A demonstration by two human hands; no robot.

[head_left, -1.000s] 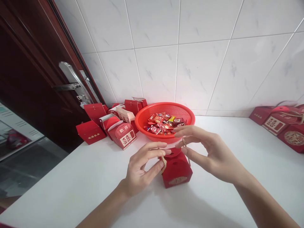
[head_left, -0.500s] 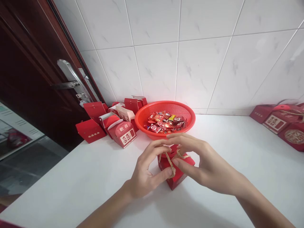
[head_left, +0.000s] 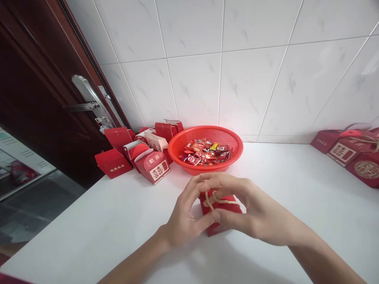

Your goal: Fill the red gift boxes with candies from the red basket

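A small red gift box [head_left: 217,229] stands on the white tabletop in front of me. Its twisted gold cord [head_left: 227,202] lies over the lid, between my hands. My left hand [head_left: 188,215] is curled round the left side of the box, thumb in front and fingers reaching over the far side. From the right, my right hand [head_left: 251,207] arches across the top, its thumb pressed at the front near the left thumb. Both hands grip the box; the far fingertips are partly hidden.
Behind the box sits a red plastic basket [head_left: 235,159] with wrapped candies [head_left: 204,154]. Several open red boxes [head_left: 154,167] cluster left of it. More red boxes with cords [head_left: 343,152] stand at the far right by the tiled wall [head_left: 251,79]. A dark door [head_left: 44,79] is at left.
My thumbs have come together at the front of the box. The cord, earlier raised at my left thumb, now lies lower across the lid. My right hand has moved slightly down.
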